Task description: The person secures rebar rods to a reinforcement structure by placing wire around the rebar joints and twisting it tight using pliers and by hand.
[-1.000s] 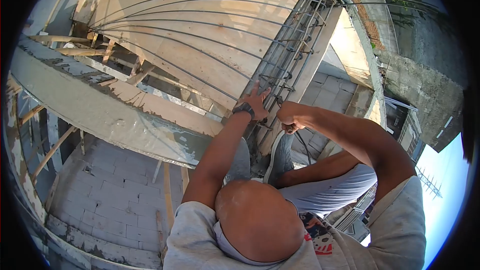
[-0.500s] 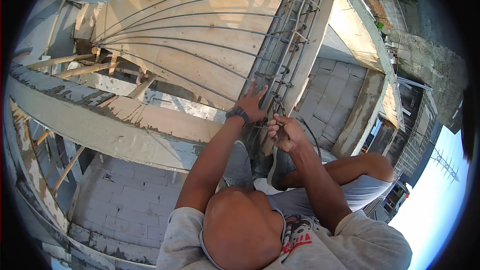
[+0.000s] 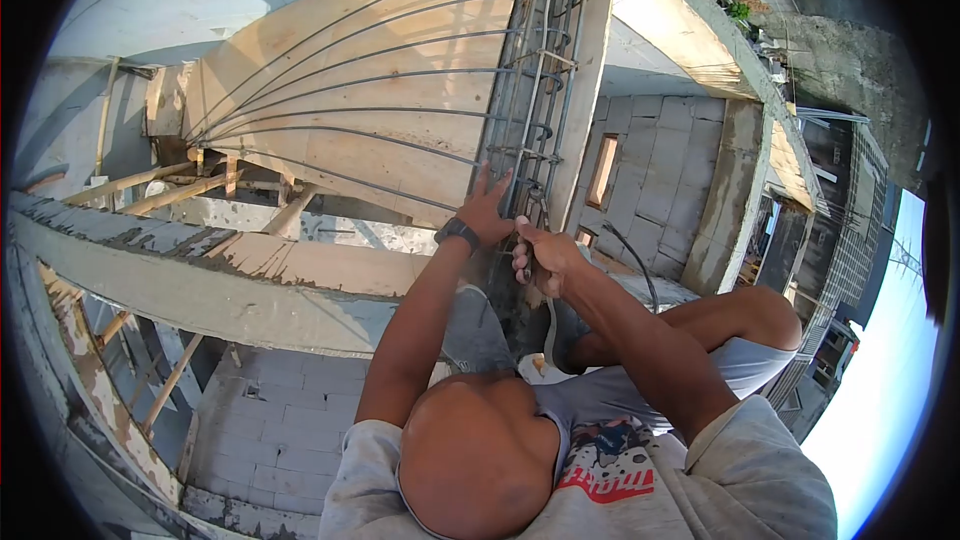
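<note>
My left hand (image 3: pixel 485 212), with a dark watch at the wrist, lies with fingers spread on the edge of the plywood panel (image 3: pixel 400 90), beside the rebar cage (image 3: pixel 545 70). Closed in a fist at the cage's near end is my right hand (image 3: pixel 543 258). It grips a dark metal hand tool (image 3: pixel 536 202) whose narrow head points up at the steel bars; most of the tool is hidden by the fingers. Several curved rebars (image 3: pixel 400 112) fan across the panel and hook into the cage.
A concrete-smeared beam (image 3: pixel 250 290) runs along the left. Grey block surfaces (image 3: pixel 660 170) lie below on both sides. A black bent wire or cable (image 3: pixel 635 260) sticks up right of my right hand. Wooden props (image 3: pixel 170 380) stand at lower left, and my bent knee (image 3: pixel 765 320) is at right.
The view has shifted, so the cage and both hands appear further left. My left hand stays spread at the cage's edge. My right fist remains closed on the tool and has turned slightly.
</note>
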### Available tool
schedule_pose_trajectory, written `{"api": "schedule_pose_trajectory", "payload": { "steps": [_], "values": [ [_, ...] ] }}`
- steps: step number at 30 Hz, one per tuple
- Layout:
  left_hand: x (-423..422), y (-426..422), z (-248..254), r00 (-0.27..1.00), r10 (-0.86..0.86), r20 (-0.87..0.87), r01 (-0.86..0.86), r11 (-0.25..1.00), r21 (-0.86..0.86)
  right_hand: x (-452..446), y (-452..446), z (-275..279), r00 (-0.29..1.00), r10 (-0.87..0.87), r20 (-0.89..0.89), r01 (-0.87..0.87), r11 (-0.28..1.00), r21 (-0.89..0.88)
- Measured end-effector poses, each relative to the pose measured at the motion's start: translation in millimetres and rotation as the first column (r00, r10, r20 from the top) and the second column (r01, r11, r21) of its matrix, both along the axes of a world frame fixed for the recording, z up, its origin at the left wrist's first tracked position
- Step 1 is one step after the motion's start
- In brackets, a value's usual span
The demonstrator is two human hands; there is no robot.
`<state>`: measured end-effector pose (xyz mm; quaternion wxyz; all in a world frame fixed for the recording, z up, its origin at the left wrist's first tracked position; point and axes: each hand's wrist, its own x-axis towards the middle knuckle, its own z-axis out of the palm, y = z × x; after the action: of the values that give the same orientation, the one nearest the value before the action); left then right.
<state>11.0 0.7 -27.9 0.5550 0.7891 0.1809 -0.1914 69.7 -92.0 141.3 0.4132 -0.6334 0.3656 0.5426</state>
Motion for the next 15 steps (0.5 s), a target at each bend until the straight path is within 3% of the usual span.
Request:
{"api": "schedule_pose_trajectory", "payload": {
  "steps": [3, 7, 10, 13, 15],
  "values": [
    [-3.0, 0.9, -5.0, 1.000, -0.018, 0.004, 0.018, 1.000, -0.020, -0.5, -1.3, 0.2, 0.955, -0.273, -0.113, 0.287, 0.948, 0.137],
    [1.5, 8.9, -9.2, 0.997, -0.074, 0.004, 0.074, 0.994, -0.078, -1.0, -10.4, -8.3, 0.789, -0.542, -0.289, 0.611, 0.741, 0.279],
    [1.3, 11.0, -12.7, 0.992, -0.105, 0.075, 0.108, 0.993, -0.039, -6.2, -20.3, -13.3, 0.696, -0.582, -0.421, 0.717, 0.600, 0.355],
    [-1.5, 18.0, -5.0, 0.986, -0.022, 0.164, 0.042, 0.992, -0.121, -9.2, -22.4, -11.6, 0.663, -0.592, -0.458, 0.748, 0.545, 0.379],
    [0.2, 26.7, 10.1, 0.984, 0.119, 0.129, -0.087, 0.970, -0.228, -8.9, -22.8, -13.5, 0.593, -0.612, -0.524, 0.805, 0.454, 0.381]
  ]
}}
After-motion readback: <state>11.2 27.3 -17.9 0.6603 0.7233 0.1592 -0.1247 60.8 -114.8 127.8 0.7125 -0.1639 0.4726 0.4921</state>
